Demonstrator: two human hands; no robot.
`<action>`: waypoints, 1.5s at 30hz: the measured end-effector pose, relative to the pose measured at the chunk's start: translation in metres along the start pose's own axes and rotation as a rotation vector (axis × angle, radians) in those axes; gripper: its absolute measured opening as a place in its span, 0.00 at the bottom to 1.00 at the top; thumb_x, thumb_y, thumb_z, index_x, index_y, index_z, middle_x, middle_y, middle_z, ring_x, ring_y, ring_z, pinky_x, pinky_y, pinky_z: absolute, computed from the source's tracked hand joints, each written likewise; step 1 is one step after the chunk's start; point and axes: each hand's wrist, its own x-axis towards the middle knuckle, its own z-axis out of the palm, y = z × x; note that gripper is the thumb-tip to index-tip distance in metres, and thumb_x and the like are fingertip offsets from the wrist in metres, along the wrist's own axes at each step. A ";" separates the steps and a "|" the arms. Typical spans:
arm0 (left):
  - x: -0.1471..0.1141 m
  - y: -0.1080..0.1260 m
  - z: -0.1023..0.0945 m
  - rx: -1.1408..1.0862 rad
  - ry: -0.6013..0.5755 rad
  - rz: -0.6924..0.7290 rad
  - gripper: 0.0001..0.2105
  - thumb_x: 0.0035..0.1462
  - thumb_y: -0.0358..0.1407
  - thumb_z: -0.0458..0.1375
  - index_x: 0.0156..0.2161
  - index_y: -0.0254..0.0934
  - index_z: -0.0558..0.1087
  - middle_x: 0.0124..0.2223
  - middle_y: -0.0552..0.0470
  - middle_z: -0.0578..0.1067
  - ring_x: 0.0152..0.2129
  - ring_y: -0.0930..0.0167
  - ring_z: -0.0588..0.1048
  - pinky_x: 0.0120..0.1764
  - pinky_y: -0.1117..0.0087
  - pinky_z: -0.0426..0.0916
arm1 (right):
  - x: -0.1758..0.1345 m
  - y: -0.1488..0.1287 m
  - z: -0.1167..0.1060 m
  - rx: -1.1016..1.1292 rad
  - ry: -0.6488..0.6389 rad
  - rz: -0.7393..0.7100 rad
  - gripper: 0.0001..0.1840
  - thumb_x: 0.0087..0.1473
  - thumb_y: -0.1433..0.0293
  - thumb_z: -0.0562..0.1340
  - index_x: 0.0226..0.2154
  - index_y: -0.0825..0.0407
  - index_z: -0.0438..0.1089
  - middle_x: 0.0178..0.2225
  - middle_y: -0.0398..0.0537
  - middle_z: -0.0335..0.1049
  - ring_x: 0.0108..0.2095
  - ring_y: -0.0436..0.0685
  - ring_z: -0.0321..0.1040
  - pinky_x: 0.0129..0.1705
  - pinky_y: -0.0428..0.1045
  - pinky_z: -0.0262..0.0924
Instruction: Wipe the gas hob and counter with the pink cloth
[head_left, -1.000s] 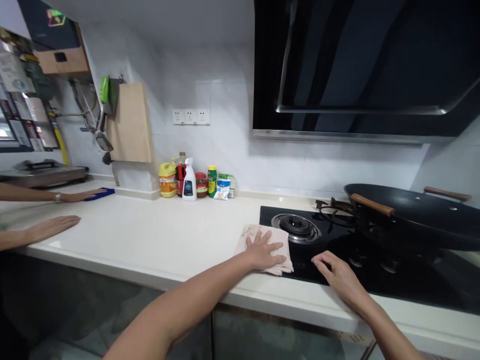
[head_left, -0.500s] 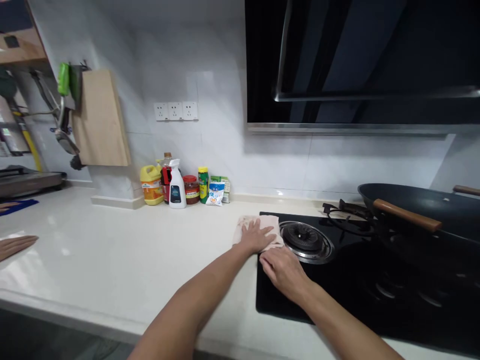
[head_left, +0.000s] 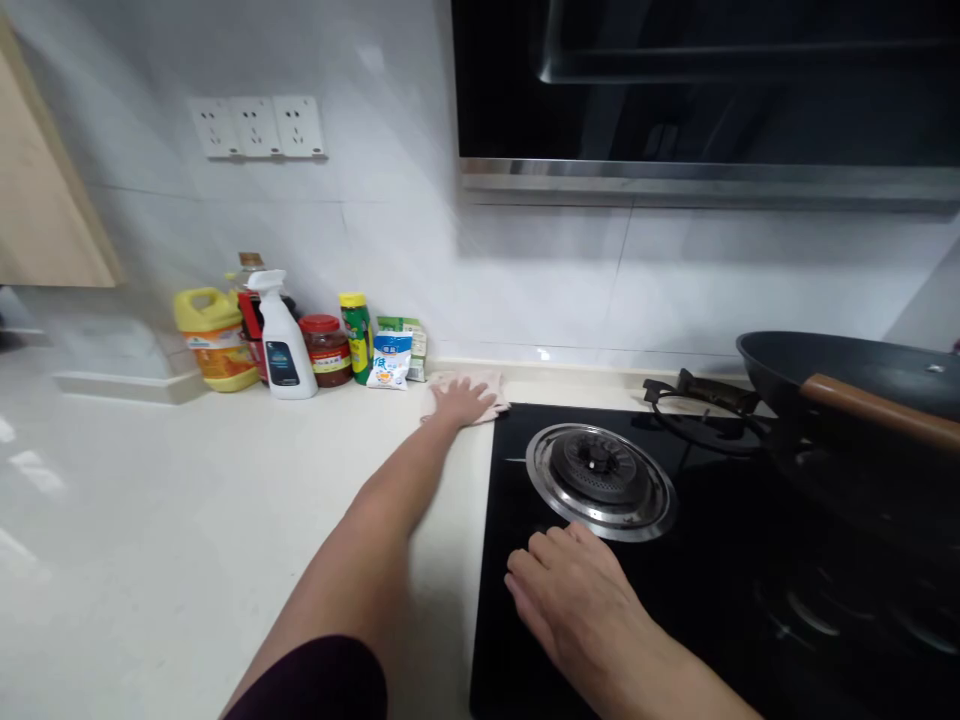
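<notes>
Below a pale wall (head_left: 540,280), a white countertop (head_left: 187,540) meets a black hob (head_left: 712,620), and at ten o'clock from its round burner (head_left: 600,465) a pink cloth (head_left: 491,383) lies under the left hand (head_left: 459,402), palm down, fingers spread. At nine to ten o'clock from the cloth stand a yellow jug (head_left: 217,345), an opaque white spray bottle (head_left: 287,345), a red-lidded jar (head_left: 328,355) with dark reddish-brown contents, a yellow-capped green bottle (head_left: 358,340) and a blue-and-white packet (head_left: 391,360). Around seven o'clock from the burner, the right hand (head_left: 574,595) has its fingers curled in together, whether touching the hob I cannot tell, while a wok (head_left: 847,365) sits toward two o'clock.
</notes>
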 end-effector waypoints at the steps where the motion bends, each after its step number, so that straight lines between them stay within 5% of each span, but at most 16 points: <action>1: 0.000 -0.006 -0.002 0.011 0.002 -0.030 0.34 0.63 0.61 0.38 0.71 0.53 0.51 0.75 0.46 0.44 0.70 0.45 0.42 0.59 0.26 0.33 | 0.000 0.001 -0.001 -0.011 -0.009 -0.001 0.10 0.54 0.72 0.64 0.25 0.48 0.63 0.24 0.39 0.63 0.26 0.53 0.56 0.38 0.51 0.44; 5: -0.021 -0.024 -0.007 0.049 -0.008 -0.074 0.35 0.62 0.62 0.40 0.71 0.55 0.52 0.75 0.47 0.45 0.69 0.41 0.43 0.57 0.24 0.36 | 0.004 0.008 -0.005 -0.003 -0.027 0.012 0.11 0.57 0.73 0.62 0.25 0.49 0.65 0.24 0.40 0.65 0.27 0.53 0.58 0.38 0.51 0.44; 8: -0.060 -0.024 -0.009 0.072 -0.018 -0.032 0.34 0.62 0.62 0.41 0.70 0.57 0.54 0.75 0.49 0.46 0.69 0.43 0.44 0.59 0.27 0.37 | 0.011 0.022 -0.010 0.015 -0.003 0.051 0.13 0.63 0.71 0.58 0.26 0.50 0.67 0.25 0.42 0.67 0.28 0.52 0.61 0.37 0.51 0.44; 16: -0.224 -0.010 -0.012 0.093 -0.039 0.195 0.28 0.65 0.58 0.46 0.69 0.62 0.54 0.75 0.54 0.46 0.70 0.49 0.46 0.62 0.32 0.40 | 0.015 0.057 -0.008 0.093 0.005 0.321 0.14 0.65 0.68 0.55 0.29 0.50 0.72 0.31 0.43 0.74 0.33 0.53 0.68 0.39 0.49 0.50; 23: -0.378 -0.041 -0.024 0.047 -0.036 0.443 0.27 0.66 0.57 0.49 0.68 0.61 0.57 0.74 0.51 0.48 0.70 0.50 0.48 0.64 0.35 0.40 | 0.005 0.062 -0.006 0.179 0.006 0.412 0.15 0.63 0.64 0.54 0.31 0.47 0.73 0.34 0.44 0.76 0.33 0.55 0.70 0.37 0.49 0.53; 27: -0.420 -0.053 -0.037 -0.007 -0.117 0.475 0.27 0.66 0.58 0.47 0.68 0.64 0.56 0.74 0.53 0.47 0.70 0.51 0.47 0.64 0.36 0.40 | 0.005 0.049 -0.002 0.236 -0.027 0.359 0.16 0.64 0.63 0.54 0.30 0.48 0.72 0.32 0.44 0.75 0.31 0.54 0.69 0.35 0.49 0.54; 31: -0.387 -0.055 -0.037 -0.011 -0.144 0.439 0.29 0.64 0.61 0.46 0.68 0.63 0.57 0.74 0.55 0.47 0.70 0.51 0.47 0.65 0.36 0.40 | 0.007 0.032 0.002 0.279 -0.067 0.261 0.16 0.65 0.63 0.54 0.29 0.48 0.71 0.31 0.43 0.74 0.31 0.53 0.69 0.37 0.50 0.54; 39: -0.213 -0.048 -0.019 0.049 -0.049 0.119 0.41 0.60 0.67 0.42 0.72 0.54 0.44 0.75 0.47 0.35 0.71 0.51 0.37 0.65 0.40 0.41 | 0.008 0.034 -0.010 0.154 -0.068 0.101 0.16 0.67 0.66 0.53 0.32 0.49 0.73 0.29 0.43 0.73 0.30 0.51 0.67 0.37 0.50 0.52; 45: -0.123 -0.085 -0.021 0.071 -0.005 -0.053 0.40 0.59 0.66 0.40 0.71 0.51 0.52 0.75 0.45 0.46 0.70 0.46 0.41 0.64 0.39 0.41 | 0.005 0.045 -0.018 0.062 -0.086 0.081 0.15 0.68 0.67 0.54 0.33 0.48 0.73 0.28 0.42 0.72 0.29 0.51 0.66 0.37 0.50 0.51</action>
